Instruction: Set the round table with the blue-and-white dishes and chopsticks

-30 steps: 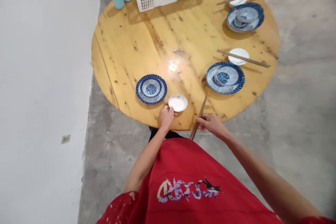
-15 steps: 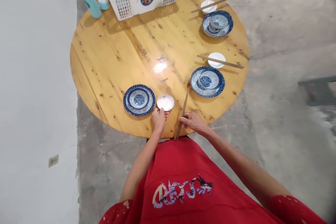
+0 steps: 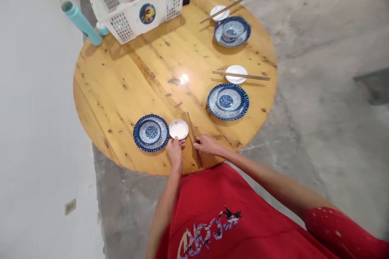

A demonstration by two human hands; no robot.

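Note:
My left hand grips the near edge of a small white saucer on the round wooden table. Just left of the saucer sits a blue patterned plate with a bowl on it. My right hand holds a pair of brown chopsticks that lie along the tabletop right of the saucer, tips pointing away from me.
Two more settings stand to the right: a blue plate and bowl with a saucer and chopsticks, and another set farther back. A white plastic basket and a teal bottle are at the far left edge. White wall at left.
The chopsticks in my right hand swung from leaning right to lying nearly straight beside the saucer, closer to it. My view shifted, so the table appears farther left and lower.

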